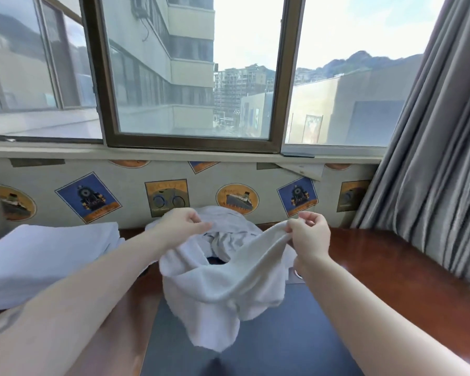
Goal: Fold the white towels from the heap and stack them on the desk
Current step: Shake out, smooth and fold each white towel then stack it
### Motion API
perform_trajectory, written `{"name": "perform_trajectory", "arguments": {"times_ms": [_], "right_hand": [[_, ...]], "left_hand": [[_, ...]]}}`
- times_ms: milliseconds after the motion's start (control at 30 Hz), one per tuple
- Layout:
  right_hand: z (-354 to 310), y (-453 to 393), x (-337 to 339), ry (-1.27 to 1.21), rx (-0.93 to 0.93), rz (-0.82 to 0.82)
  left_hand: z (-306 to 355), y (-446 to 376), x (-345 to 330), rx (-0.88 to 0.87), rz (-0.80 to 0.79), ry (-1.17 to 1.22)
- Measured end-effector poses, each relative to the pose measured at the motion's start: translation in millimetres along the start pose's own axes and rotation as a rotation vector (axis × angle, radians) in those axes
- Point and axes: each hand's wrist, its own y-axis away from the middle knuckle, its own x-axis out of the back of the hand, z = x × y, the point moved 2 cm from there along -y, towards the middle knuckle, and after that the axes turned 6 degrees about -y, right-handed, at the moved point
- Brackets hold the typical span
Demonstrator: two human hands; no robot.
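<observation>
Desk (377, 256): bare wood at right of frame, up to the grey curtain (429, 147).
Folded stack (46, 256): left of frame.
Heap (228, 234): centre, against the wall.
Left hand (183, 225): pinches the towel (217, 289).
Right hand (311, 234): pinches its raised edge.

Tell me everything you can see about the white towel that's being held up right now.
The white terry-cloth towel looks soft and nubby, unfolded and rumpled. The right hand pinches one edge and lifts it, so the cloth sags in a curve toward the left hand, which grips cloth at the heap of white towels behind. Its lower end hangs in a loose point over the dark blue mat on the reddish-brown wooden desk.
</observation>
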Motion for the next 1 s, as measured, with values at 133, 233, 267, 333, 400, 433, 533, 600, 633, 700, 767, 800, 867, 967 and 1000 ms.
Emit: {"name": "perform_trajectory", "arguments": {"times_ms": [133,233,267,333,400,433,533,600,633,700,767,800,867,967,1000], "right_hand": [[-20.9,-13.6,1.9,0.231,0.130,-0.046],[-21.2,-3.5,0.0,0.641,0.366,-0.179],[-16.1,4.9,-5.6,0.595,0.392,-0.364],[-1.0,26.3,-17.5,0.453,0.234,-0.808],[16.1,35.8,-19.1,0.470,0.056,-0.990],[25.1,33.3,-15.5,0.522,0.032,-1.016],[45.7,15.9,5.9,0.756,0.069,-1.118],[50.4,2.0,22.3,0.725,0.023,-1.132],[48.4,-6.0,28.8,0.668,0.009,-1.119],[38.6,-23.8,36.2,0.607,0.020,-1.139],[28.8,-39.9,36.8,0.653,0.073,-1.190],[26.2,-46.3,35.8,0.693,0.095,-1.217],[25.5,-58.2,32.7,0.798,0.093,-1.278],[28.0,-75.0,31.3,1.118,0.146,-1.339],[29.1,-80.6,32.0,1.233,0.170,-1.341]], "left_hand": [[18.2,-5.8,-0.8,0.194,0.064,0.512],[43.5,-7.4,-8.1,0.218,0.068,0.826],[55.4,-6.6,-12.7,0.179,0.066,0.866],[75.6,-3.9,-22.7,0.108,0.096,0.884],[85.9,-3.1,-30.4,0.099,0.165,0.902],[87.8,-3.5,-31.3,0.111,0.220,0.928],[82.0,-7.0,-18.6,0.130,0.454,1.017],[70.2,-7.7,-5.0,0.108,0.579,0.964],[61.7,-6.9,1.2,0.095,0.609,0.900],[40.5,-2.5,10.9,0.070,0.619,0.660],[16.1,4.2,16.5,0.052,0.594,0.318],[4.8,7.1,17.7,0.044,0.574,0.168],[-17.6,10.2,18.5,0.055,0.552,-0.045],[-49.4,8.3,18.0,0.154,0.502,-0.212],[-59.1,6.6,17.9,0.210,0.469,-0.263]]}}
